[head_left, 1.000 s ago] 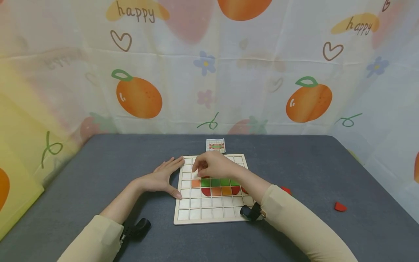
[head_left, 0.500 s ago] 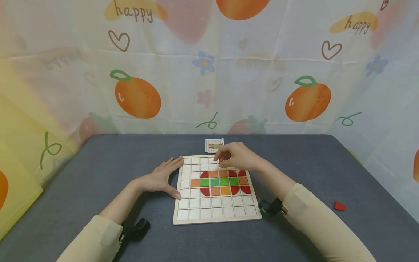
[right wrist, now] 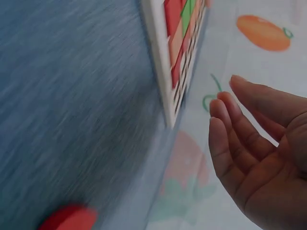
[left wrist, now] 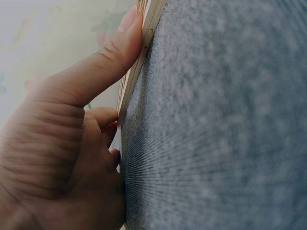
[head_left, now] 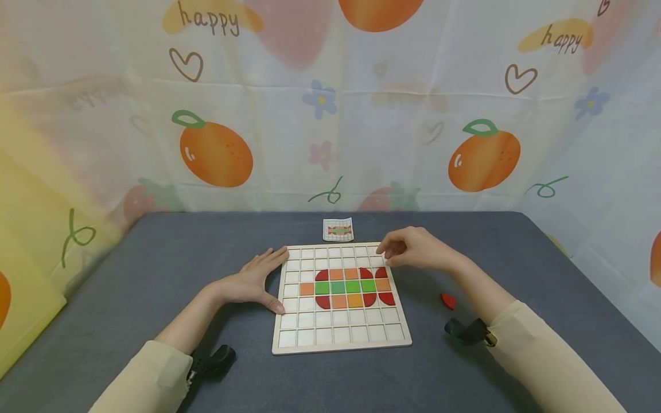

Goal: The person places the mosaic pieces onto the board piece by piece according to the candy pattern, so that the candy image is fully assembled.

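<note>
A wooden grid board (head_left: 325, 336) lies on the dark table, with green, orange and red tiles set in its middle rows. My left hand (head_left: 254, 280) rests along the board's left edge, its fingers stretched out and its thumb on the rim. Above the board's far right corner is my right hand (head_left: 413, 248). Its fingers are loosely bent, and in the right wrist view that right hand (right wrist: 259, 148) has nothing between thumb and fingertips. To the right of the board, below that hand, a red rounded piece (head_left: 448, 301) lies on the table.
A small printed card (head_left: 338, 230) with a coloured grid pattern lies just behind the board. A fruit-print cloth (head_left: 289, 103) hangs behind the table (head_left: 206, 229). My right sleeve (head_left: 552, 355) covers part of the table's right side.
My right hand has moved right, from over the tiles to the board's far right corner, uncovering the tiles and the card. My left hand has stayed on the left edge.
</note>
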Demonstrator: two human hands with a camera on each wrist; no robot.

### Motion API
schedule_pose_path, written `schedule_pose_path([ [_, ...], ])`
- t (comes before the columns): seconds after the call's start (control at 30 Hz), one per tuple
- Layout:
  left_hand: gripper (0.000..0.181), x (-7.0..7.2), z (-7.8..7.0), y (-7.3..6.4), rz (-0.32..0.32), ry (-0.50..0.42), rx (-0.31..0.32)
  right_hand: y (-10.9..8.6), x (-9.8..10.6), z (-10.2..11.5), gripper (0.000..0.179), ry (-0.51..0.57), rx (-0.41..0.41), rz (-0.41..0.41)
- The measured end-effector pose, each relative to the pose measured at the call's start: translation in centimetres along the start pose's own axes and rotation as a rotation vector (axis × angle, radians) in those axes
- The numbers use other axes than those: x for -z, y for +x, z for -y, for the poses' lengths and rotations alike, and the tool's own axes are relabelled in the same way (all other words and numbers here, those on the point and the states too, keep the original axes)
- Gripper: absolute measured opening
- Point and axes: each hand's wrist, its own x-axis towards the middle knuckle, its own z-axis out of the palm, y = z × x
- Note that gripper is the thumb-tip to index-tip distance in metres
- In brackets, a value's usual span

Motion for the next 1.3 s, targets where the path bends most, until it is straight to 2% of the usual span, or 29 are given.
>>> schedule_pose_path([
  [0.4, 0.125, 0.1, -0.3, -0.2, 0.004, -0.013, 0.006, -5.1, 0.8, -4.4, 0.022, -0.018, -0.054, 0.090],
  [0.6, 0.125, 0.1, -0.3, -0.2, 0.004, -0.018, 0.016, -6.9, 1.6, -6.4, 0.031, 0.021, -0.087, 0.155],
  [0.87, 0.125, 0.1, -0.2, -0.2, 0.000, -0.012, 0.016, -7.6, 2.2, -7.8, 0.044, 0.095, -0.103, 0.241],
  [1.13, 0.125, 0.1, -0.3, -0.2, -0.003, -0.003, 0.006, -7.4, 2.1, -7.8, 0.043, 0.090, -0.061, 0.243],
  [1.3, 0.126, 0.1, -0.3, -0.2, -0.002, -0.004, 0.006, -7.4, 2.1, -7.7, 0.043, 0.090, -0.067, 0.249],
])
